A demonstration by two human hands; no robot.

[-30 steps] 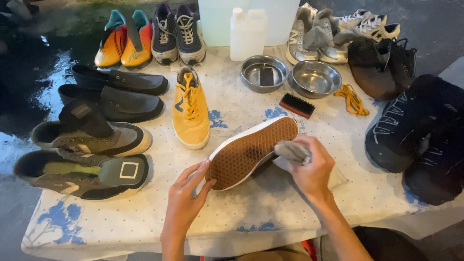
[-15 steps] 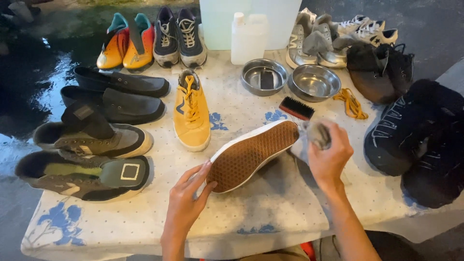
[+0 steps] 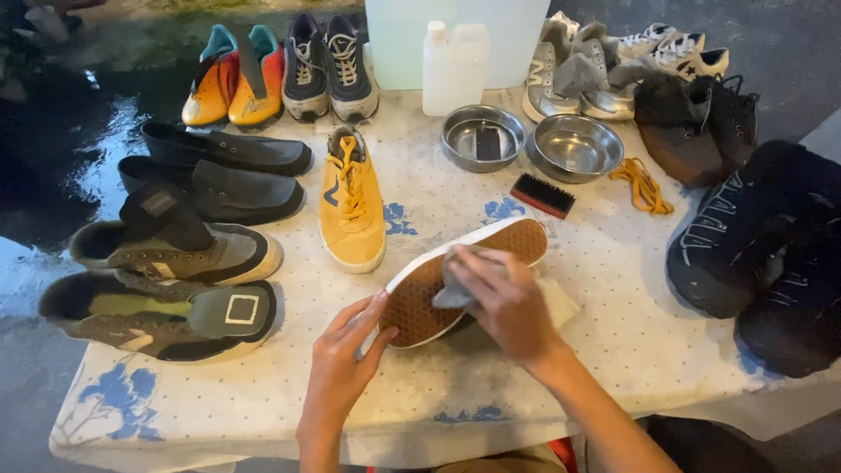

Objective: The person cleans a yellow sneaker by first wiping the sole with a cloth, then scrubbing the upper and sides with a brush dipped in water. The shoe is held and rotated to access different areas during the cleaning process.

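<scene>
A shoe [image 3: 420, 298] lies on its side in the middle of the table, its brown waffle sole with white rim facing up. My left hand [image 3: 346, 355] steadies the sole's near end with spread fingers. My right hand [image 3: 504, 302] presses a small grey cloth [image 3: 451, 285] against the middle of the sole. Its yellow lace-up partner [image 3: 350, 201] stands just behind, to the left.
Two steel bowls [image 3: 574, 144], a black brush [image 3: 543, 194], orange laces [image 3: 642, 184] and a white bottle [image 3: 454, 66] stand at the back. Dark shoes [image 3: 158, 254] line the left edge, black ones [image 3: 762, 245] the right. The white, blue-flowered tablecloth [image 3: 263, 403] ends near me.
My right hand came back with the grey cloth from the right, near the sole's far end, onto the middle of the sole. The left hand kept its hold.
</scene>
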